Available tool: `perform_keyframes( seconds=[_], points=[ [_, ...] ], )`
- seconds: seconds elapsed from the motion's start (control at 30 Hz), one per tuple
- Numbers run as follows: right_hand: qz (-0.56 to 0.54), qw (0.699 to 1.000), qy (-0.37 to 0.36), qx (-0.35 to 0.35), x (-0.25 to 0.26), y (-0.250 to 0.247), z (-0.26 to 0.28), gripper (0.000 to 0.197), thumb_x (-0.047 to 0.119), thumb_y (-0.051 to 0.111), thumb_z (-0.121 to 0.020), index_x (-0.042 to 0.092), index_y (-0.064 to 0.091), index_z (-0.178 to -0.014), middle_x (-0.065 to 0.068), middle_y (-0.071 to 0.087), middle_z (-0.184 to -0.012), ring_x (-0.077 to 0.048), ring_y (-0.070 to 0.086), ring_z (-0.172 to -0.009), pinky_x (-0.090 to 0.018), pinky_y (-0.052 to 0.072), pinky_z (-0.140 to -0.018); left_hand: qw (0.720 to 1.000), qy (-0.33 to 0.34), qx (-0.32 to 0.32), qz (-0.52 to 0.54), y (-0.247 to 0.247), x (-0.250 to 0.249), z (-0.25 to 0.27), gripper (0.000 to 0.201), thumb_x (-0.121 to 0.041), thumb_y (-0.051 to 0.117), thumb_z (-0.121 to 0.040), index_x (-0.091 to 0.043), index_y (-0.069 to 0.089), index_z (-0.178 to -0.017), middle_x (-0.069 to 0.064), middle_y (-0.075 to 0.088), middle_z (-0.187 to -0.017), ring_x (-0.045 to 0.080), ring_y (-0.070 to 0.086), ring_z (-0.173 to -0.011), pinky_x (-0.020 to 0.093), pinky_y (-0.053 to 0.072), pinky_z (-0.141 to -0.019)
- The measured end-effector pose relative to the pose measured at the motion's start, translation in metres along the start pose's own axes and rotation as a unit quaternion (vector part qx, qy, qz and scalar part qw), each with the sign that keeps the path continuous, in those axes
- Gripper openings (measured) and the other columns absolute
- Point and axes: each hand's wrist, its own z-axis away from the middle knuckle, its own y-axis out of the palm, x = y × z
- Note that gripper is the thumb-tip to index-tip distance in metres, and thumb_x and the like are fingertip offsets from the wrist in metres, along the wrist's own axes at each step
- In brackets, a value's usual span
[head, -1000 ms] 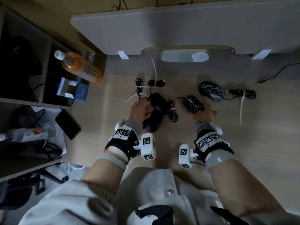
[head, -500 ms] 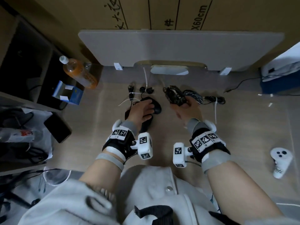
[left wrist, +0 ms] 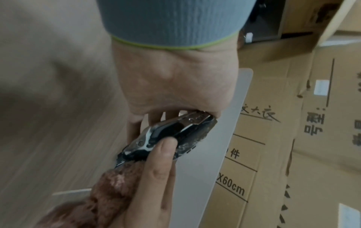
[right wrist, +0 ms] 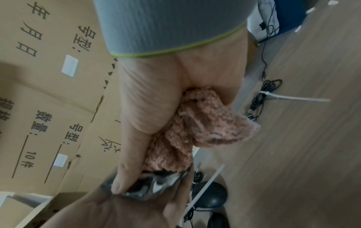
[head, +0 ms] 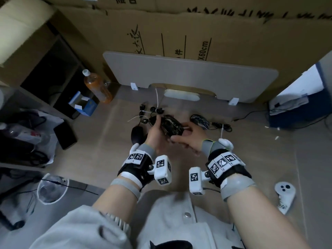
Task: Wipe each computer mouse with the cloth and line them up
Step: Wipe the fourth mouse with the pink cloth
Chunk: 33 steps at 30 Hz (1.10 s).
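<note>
Above the tabletop (head: 251, 159) the left hand (head: 156, 135) grips a patterned mouse (head: 171, 125) while the right hand (head: 186, 139) pinches the pink cloth (right wrist: 197, 123) against it, so wiping looks midway, with two dark mice (head: 137, 134) and another patterned mouse (head: 199, 120) lying unaligned.

A black, silver-trimmed mouse (head: 172, 127) is held above the floor (head: 251, 159), a fuzzy pinkish-brown cloth (right wrist: 197, 123) bunched against it; a plain black mouse (head: 137, 134) (partly hidden) and a patterned mouse (head: 199, 120) lie flat below, cables bundled.
</note>
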Motion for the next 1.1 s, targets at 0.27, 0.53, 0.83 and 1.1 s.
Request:
perform_keyframes(
  seconds=[0.27, 0.53, 0.83, 1.1],
  points=[
    [-0.085, 0.992, 0.024, -0.094, -0.016, -0.034, -0.002, 0.043, 0.046, 0.056, -0.092, 0.014, 0.058, -0.121, -0.015, 0.069, -0.085, -0.016, 0.056, -0.044, -0.022, 0.043, -0.045, 0.995, -0.063, -0.008, 0.074, -0.001, 0.050, 0.002, 0.084, -0.082, 0.032, -0.092, -0.014, 0.065, -0.130, 0.017, 0.062, -0.139, 0.035, 0.060, -0.122, 0.050, 0.049, -0.090],
    [0.035, 0.983, -0.181, 0.017, 0.004, -0.030, 0.009, 0.034, 0.003, 0.070, -0.088, 0.016, 0.068, -0.120, 0.016, 0.065, -0.104, 0.018, 0.056, -0.089, -0.001, 0.043, -0.085, 0.999, -0.025, -0.014, 0.035, 0.018, 0.051, 0.013, 0.086, -0.077, 0.030, -0.096, -0.008, 0.056, -0.141, 0.019, 0.069, -0.128, 0.031, 0.068, -0.117, 0.043, 0.053, -0.095],
    [0.074, 0.980, -0.186, -0.007, 0.039, -0.033, -0.011, 0.023, 0.018, 0.080, -0.082, 0.036, 0.066, -0.080, 0.010, 0.068, -0.092, -0.002, 0.057, -0.082, -0.008, 0.042, -0.071, 0.996, 0.076, -0.043, -0.006, 0.013, 0.012, -0.008, 0.074, -0.068, 0.031, -0.102, -0.006, 0.066, -0.120, 0.015, 0.079, -0.099, 0.026, 0.075, -0.097, 0.035, 0.060, -0.082],
    [0.102, 0.985, -0.134, 0.029, 0.049, -0.034, -0.028, 0.025, 0.020, 0.086, -0.075, 0.030, 0.064, -0.082, 0.016, 0.064, -0.085, 0.003, 0.058, -0.078, -0.017, 0.043, -0.074, 0.994, 0.097, -0.034, -0.022, -0.001, -0.021, -0.026, 0.081, -0.073, 0.019, -0.100, -0.018, 0.075, -0.118, 0.013, 0.076, -0.114, 0.028, 0.072, -0.110, 0.046, 0.057, -0.097]
  ],
)
